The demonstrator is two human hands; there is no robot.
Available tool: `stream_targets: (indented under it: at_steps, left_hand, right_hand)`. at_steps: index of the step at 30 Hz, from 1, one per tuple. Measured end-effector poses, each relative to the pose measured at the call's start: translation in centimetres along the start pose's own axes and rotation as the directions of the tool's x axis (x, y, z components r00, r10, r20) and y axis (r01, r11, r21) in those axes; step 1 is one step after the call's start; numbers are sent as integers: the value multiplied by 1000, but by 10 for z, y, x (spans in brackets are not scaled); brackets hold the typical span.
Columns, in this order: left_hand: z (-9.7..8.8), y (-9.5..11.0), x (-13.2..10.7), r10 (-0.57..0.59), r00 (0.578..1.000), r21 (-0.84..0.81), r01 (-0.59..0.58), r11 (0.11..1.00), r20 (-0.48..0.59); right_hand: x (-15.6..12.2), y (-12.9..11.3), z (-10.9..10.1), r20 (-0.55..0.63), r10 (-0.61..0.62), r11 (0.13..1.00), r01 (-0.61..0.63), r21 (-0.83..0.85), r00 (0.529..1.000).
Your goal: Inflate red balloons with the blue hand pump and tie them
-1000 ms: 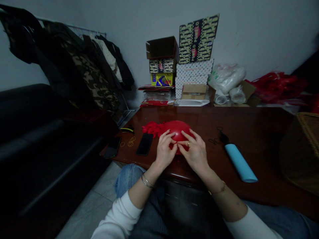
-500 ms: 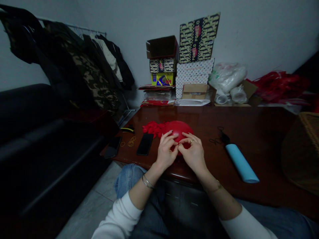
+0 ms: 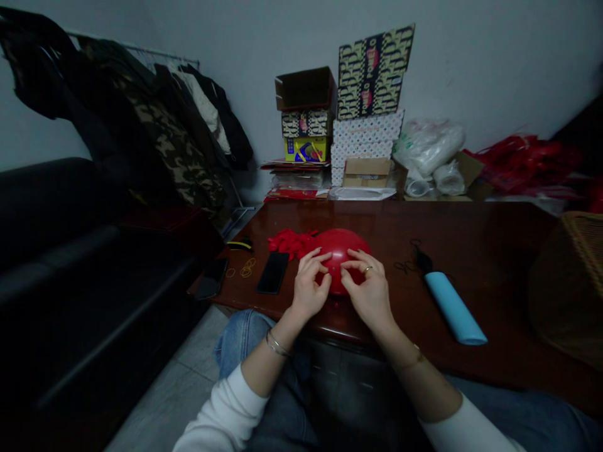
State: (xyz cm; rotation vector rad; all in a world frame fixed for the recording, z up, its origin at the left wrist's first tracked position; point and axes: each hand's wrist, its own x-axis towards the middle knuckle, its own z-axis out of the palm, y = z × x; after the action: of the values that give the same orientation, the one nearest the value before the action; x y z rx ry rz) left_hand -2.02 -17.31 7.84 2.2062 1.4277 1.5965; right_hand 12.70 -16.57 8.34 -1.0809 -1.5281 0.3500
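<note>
A round, inflated red balloon rests on the table in front of me, its small knot facing me. My left hand has its curled fingertips against the balloon's left side, thumb and index finger close together. On the other side, my right hand, with a ring on one finger, touches the balloon in the same curled way. A small gap separates the two hands, and the knot shows in it. Just left of the balloon lies a heap of limp red balloons.
A black phone, yellow rubber bands and another dark phone-like object lie leftward. At right are a light-blue hand pump, black scissors and a wicker basket. Stacked boxes line the table's back.
My hands were pinching together at the balloon's neck. They have drawn slightly apart, baring the knot between them. The balloon has shifted a little to the right.
</note>
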Motion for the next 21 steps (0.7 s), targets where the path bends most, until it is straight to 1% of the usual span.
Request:
stream_targets:
  at_steps: [3, 6, 9, 12, 16, 18, 21]
  left_hand:
    - [2, 2, 4, -73, 997, -8, 73, 997, -31]
    - [1, 3, 8, -142, 988, -28, 141, 990, -55]
    - [0, 4, 10, -207, 975, -60, 203, 977, -76]
    - [-1, 5, 12, -234, 969, -74, 228, 971, -84]
    - [-2, 4, 10, -238, 968, -69, 233, 970, -81]
    - [-3, 5, 9, -222, 972, -41, 219, 975, -78]
    - [-3, 7, 7, -158, 985, 55, 161, 985, -64]
  right_hand:
    - [-13, -4, -1, 13, -150, 981, 150, -126, 989]
    - [-20, -3, 1, 31, -291, 925, 289, -245, 956]
    - [-21, -1, 3, 61, -365, 874, 365, -321, 929]
    - [-19, -1, 5, 84, -356, 860, 361, -361, 931]
    - [-15, -3, 5, 119, -290, 886, 313, -343, 950]
    - [-13, -2, 4, 138, -277, 896, 308, -321, 951]
    - [-10, 1, 4, 163, -271, 897, 310, -315, 949]
